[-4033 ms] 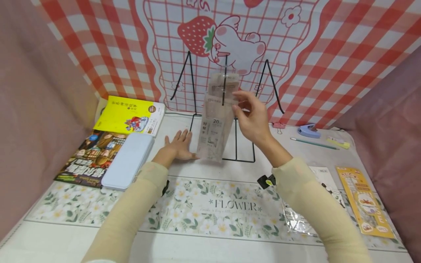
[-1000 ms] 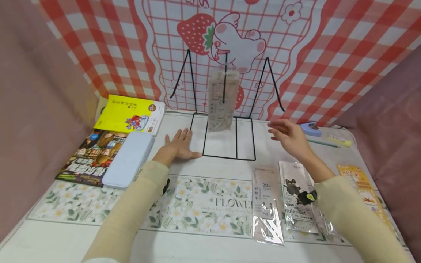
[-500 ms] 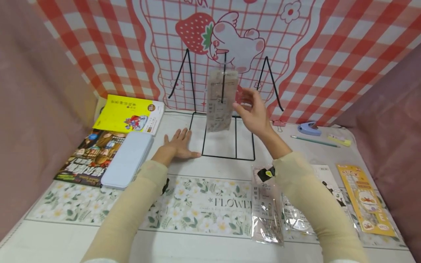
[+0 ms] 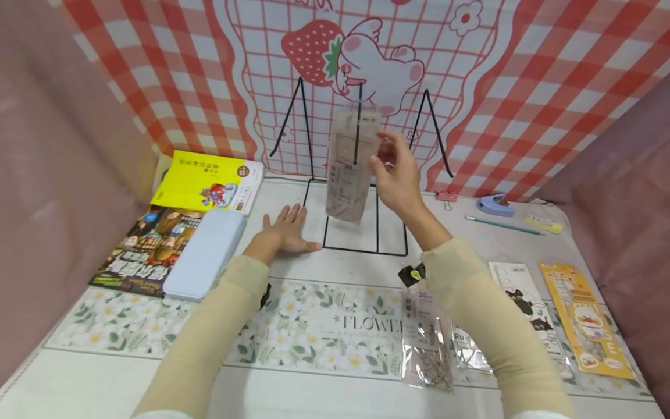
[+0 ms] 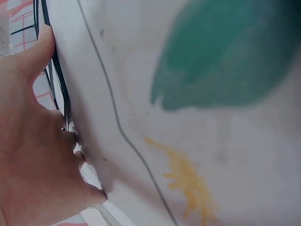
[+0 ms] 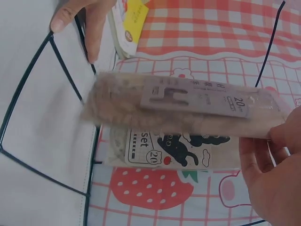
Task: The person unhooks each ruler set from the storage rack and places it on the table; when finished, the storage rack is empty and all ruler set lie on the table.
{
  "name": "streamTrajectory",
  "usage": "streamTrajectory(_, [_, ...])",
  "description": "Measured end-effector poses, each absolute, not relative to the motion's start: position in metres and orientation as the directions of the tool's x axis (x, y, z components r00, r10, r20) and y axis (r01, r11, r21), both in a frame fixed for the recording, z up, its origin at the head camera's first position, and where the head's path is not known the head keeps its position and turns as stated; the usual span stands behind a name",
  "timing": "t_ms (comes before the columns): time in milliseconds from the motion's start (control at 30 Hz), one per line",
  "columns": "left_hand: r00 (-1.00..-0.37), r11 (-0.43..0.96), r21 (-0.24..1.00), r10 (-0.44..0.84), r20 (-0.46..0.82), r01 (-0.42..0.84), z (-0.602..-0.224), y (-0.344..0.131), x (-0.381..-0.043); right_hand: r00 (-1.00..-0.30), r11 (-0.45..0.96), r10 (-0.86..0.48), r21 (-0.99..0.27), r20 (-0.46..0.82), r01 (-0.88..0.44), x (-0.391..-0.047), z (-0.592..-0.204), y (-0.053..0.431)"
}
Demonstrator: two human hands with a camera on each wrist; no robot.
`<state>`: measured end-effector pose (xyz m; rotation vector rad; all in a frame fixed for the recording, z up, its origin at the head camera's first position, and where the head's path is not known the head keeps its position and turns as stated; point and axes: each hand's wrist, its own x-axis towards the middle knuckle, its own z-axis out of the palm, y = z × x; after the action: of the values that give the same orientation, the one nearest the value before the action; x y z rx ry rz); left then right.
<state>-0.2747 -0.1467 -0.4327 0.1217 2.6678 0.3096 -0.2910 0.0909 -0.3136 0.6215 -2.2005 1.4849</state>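
A black wire display rack (image 4: 364, 251) stands at the back of the table. From its middle hook (image 4: 358, 131) hangs a clear ruler packet (image 4: 342, 195) marked 20, tilted forward at its lower end. My right hand (image 4: 400, 174) pinches this packet by its right edge. Behind it, in the right wrist view, hangs another packet with a black cat (image 6: 178, 148). My left hand (image 4: 282, 230) lies flat on the table, fingers spread, its thumb at the front left corner of the rack's base. A similar ruler packet (image 4: 426, 355) lies at the front right.
Further right lie a cat ruler-set packet (image 4: 523, 297) and an orange duck packet (image 4: 586, 323). Behind them are a green pencil (image 4: 505, 226), a blue desk tool (image 4: 494, 205) and a pink binder clip (image 4: 446, 196). Left are a yellow book (image 4: 204, 180), a dark book (image 4: 152, 250) and a pale blue case (image 4: 204, 253).
Earlier my right hand held a packet at the hook; a similar one now lies front right. The hand has since returned to the hook, and the front hanging packet has swung forward. Left hand stays.
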Motion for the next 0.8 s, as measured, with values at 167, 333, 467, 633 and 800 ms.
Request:
streamTrajectory(167, [-0.894, 0.969, 0.243, 0.149, -0.423, 0.046, -0.435, -0.147, -0.276, -0.760, 0.283, -0.176, -0.708, 0.625, -0.648, -0.283, -0.315, 0.093])
streamTrajectory(333, [-0.896, 0.968, 0.243, 0.155, -0.417, 0.054, -0.436, -0.148, -0.277, -0.720, 0.226, -0.208, -0.683, 0.663, -0.694, -0.273, -0.314, 0.097])
streamTrajectory(467, [-0.894, 0.968, 0.246, 0.150, -0.423, 0.046, -0.436, -0.148, -0.277, -0.720, 0.196, -0.218, -0.693, 0.659, -0.693, -0.263, -0.315, 0.100])
streamTrajectory(633, [-0.893, 0.969, 0.246, 0.138, -0.428, 0.031, -0.436, -0.147, -0.277, -0.720, 0.184, -0.231, -0.697, 0.654, -0.693, -0.250, -0.316, 0.102])
streamTrajectory(800, [-0.890, 0.970, 0.240, 0.138, -0.434, 0.033, -0.433, -0.146, -0.276, -0.712, 0.168, -0.236, -0.694, 0.661, -0.700, -0.236, -0.315, 0.104])
